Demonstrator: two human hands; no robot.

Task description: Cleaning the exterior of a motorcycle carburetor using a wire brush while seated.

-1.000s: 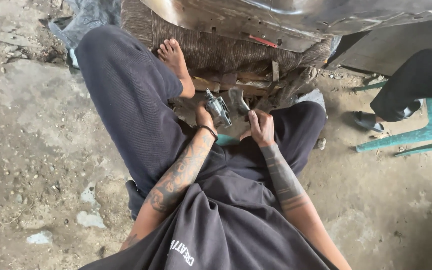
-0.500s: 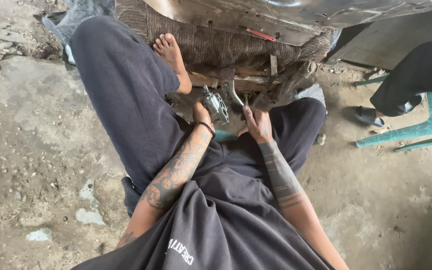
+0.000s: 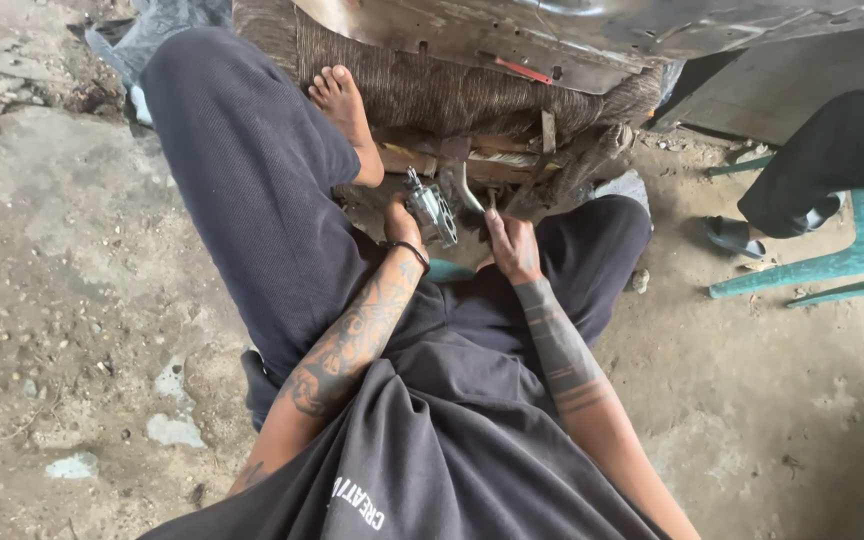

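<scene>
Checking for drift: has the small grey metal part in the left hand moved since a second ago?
No. The small grey metal part sits just right of the bare foot, as before, in the left hand.

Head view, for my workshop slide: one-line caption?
Seated person's left hand holds a small metal part; right hand beside it.

Seated low with knees spread wide, dark trousers over both legs, bare left foot (image 3: 344, 112) turned sole-outward ahead of the raised left knee. Left forearm (image 3: 352, 335), heavily tattooed, stretched forward and slightly inward, a thin dark band around the wrist. Left hand (image 3: 402, 222) raised at the end of it, fingers curled closed in a grip, back of the hand toward the camera. Right forearm (image 3: 557, 345), ringed with banded tattoos, angled forward and inward from the lower right. Right hand (image 3: 512, 245) close beside the left, just apart from it, knuckles up, fingers bent and closed downward; fingertips hidden from view.
</scene>
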